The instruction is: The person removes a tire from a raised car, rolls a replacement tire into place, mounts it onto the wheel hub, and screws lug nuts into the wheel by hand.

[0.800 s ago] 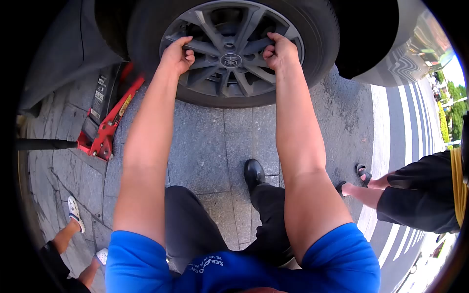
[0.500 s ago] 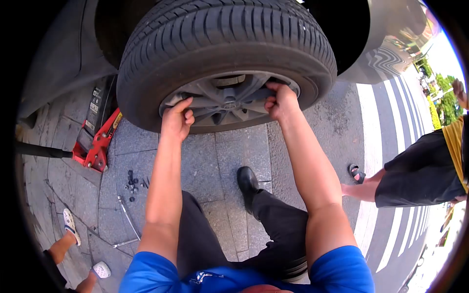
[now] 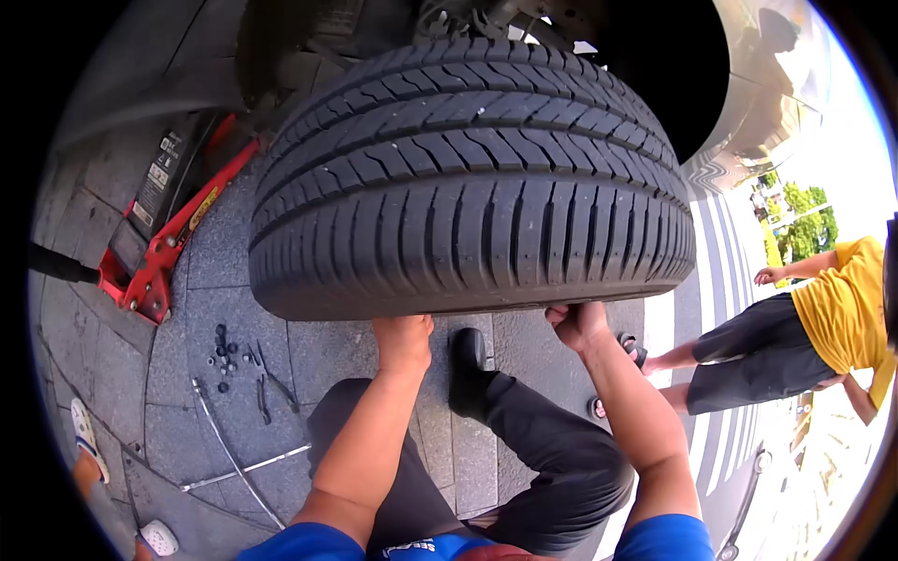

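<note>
At centre, left hand (image 3: 402,346) and right hand (image 3: 582,327) meet the car tire (image 3: 477,201), clamping hidden; 1 slipping could drop it.

We see a blk tyre (image 3: 477,196) w/ zigzag & straight grooves, red & blk jack (image 3: 152,266) w/ yellow label (image 3: 203,208), grey paving (image 3: 224,304), our blue shirt (image 3: 304,543), our dk trousers (image 3: 561,458), another person's yellow shirt (image 3: 847,304) & dk shorts (image 3: 767,360), plus white crossing stripes (image 3: 730,439).
</note>
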Demonstrator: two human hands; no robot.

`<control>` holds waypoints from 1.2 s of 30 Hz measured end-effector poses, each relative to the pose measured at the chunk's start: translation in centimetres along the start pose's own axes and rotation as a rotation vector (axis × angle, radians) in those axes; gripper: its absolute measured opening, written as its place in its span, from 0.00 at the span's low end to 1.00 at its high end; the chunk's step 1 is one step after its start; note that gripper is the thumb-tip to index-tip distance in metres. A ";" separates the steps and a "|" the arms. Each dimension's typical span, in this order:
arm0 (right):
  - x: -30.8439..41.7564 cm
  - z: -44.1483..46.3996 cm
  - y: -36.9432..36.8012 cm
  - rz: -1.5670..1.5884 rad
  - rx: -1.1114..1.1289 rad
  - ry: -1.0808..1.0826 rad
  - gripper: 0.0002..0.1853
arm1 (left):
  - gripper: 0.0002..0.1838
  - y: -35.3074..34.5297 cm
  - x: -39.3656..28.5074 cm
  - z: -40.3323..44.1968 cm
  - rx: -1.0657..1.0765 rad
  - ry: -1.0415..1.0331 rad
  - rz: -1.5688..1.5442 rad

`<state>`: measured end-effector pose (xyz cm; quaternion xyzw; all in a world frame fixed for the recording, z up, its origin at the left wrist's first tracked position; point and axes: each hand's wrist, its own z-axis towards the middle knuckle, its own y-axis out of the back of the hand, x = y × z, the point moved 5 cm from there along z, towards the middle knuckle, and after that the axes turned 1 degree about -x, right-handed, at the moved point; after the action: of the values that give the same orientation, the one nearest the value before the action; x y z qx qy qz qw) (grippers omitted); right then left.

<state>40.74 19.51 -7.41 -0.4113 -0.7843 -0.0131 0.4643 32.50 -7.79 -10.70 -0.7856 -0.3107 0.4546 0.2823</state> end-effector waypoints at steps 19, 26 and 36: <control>7.9 -19.5 -5.0 -1.195 -0.403 1.686 0.35 | 0.06 3.5 -3.4 0.4 0.170 -0.192 0.251; 8.5 -14.3 -3.3 -1.116 -0.106 1.784 0.58 | 0.08 8.7 -3.5 -4.1 0.148 -0.214 0.071; 7.9 -17.4 -8.6 -1.138 0.071 1.956 0.54 | 0.16 12.9 -2.3 -4.7 0.038 -0.053 -0.166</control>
<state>45.76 11.79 11.44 0.2056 -0.1577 -0.5163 0.8163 38.81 -18.63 -16.83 -0.7393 -0.3734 0.4562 0.3253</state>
